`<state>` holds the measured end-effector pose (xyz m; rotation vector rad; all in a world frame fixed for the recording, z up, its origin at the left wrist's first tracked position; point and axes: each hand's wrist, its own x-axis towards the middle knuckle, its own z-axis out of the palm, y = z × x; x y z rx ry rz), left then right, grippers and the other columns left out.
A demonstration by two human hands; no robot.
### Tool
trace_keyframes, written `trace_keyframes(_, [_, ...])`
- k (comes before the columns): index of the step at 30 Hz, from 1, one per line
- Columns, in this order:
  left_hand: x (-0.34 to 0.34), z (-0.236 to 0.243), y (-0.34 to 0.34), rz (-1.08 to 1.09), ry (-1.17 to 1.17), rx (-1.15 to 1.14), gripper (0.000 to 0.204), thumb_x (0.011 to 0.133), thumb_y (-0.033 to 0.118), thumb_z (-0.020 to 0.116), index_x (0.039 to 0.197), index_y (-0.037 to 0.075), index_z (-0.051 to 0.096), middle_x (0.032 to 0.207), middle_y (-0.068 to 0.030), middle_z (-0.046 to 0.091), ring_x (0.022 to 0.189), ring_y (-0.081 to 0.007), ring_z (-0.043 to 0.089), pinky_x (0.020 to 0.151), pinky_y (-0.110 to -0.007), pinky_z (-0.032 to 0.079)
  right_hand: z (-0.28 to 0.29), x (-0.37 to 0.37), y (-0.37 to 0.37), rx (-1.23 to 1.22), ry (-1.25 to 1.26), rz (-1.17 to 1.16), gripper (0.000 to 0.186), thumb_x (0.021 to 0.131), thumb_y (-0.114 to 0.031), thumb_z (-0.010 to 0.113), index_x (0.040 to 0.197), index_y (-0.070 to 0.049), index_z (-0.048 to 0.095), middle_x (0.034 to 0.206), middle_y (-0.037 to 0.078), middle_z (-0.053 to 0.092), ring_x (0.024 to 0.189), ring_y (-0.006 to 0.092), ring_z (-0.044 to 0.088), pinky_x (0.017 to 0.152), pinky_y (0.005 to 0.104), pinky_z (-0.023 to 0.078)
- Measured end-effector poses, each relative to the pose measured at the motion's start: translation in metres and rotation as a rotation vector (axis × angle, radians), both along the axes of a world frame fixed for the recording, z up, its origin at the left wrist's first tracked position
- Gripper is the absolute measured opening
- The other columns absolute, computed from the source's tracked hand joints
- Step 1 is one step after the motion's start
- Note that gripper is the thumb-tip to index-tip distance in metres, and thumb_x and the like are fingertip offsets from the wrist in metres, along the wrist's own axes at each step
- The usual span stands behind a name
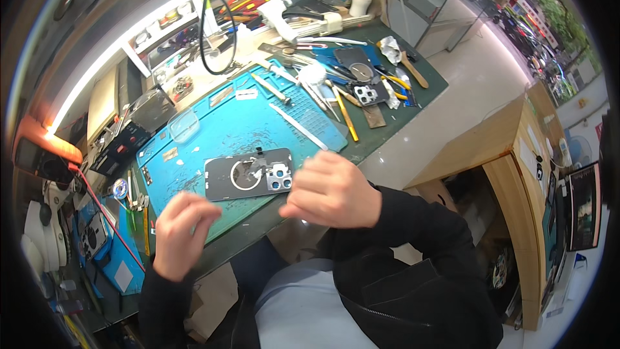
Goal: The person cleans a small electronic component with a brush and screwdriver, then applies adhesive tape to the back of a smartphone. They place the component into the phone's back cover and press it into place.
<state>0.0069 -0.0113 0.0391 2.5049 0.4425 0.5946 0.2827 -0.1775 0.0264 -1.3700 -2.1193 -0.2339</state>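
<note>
On the blue work mat lies a dark phone back panel with a white ring in its middle and a camera frame at its right end. My left hand is raised just off the panel's near left corner, fingers curled in and slightly blurred. Beside the camera end, my right hand is closed like a fist with its back to me. Anything inside either hand is hidden. A small black piece sits at the panel's far edge.
A white stick-like tool and a brush-like tool lie on the mat beyond the panel. Farther right are a second phone part, a yellow-handled tool and a wooden-handled brush. A clear tray is at left; a black cable hangs above.
</note>
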Motion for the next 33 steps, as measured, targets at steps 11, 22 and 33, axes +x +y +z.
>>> trace_keyframes(11, [0.041, -0.137, -0.186, 0.057, -0.004, -1.919, 0.069, 0.113, 0.057, 0.036, 0.155, 0.003, 0.047, 0.14, -0.0151, 0.062, 0.125, -0.0223, 0.063, 0.102, -0.038, 0.051, -0.084, -0.084, -0.148, 0.033, 0.529, -0.001, 0.042, 0.092, -0.017, 0.066, 0.131, -0.004, 0.07, 0.141, 0.018, 0.061, 0.124, 0.0355, 0.064, 0.104, 0.0466, 0.052])
trace_keyframes(22, [-0.014, -0.167, -0.218, 0.125, 0.157, -0.464, 0.044, 0.111, 0.02, 0.051, 0.151, 0.001, 0.051, 0.133, -0.024, 0.068, 0.125, -0.039, 0.066, 0.106, -0.049, 0.052, -0.229, 0.041, -0.168, 0.033, 0.51, -0.786, 0.019, 0.093, -0.02, 0.075, 0.111, -0.013, 0.075, 0.101, 0.005, 0.071, 0.103, 0.0251, 0.069, 0.081, 0.0362, 0.058])
trace_keyframes(33, [-0.196, -0.321, -0.191, 0.798, 0.38, -0.443, 0.069, 0.102, 0.034, 0.069, 0.156, -0.002, 0.045, 0.155, -0.0272, 0.05, 0.148, -0.0384, 0.045, 0.122, -0.045, 0.035, -0.22, 0.051, -0.025, 0.097, 0.212, -0.468, 0.021, 0.089, -0.016, 0.074, 0.11, -0.015, 0.077, 0.108, 0.002, 0.069, 0.111, 0.0266, 0.064, 0.087, 0.039, 0.058])
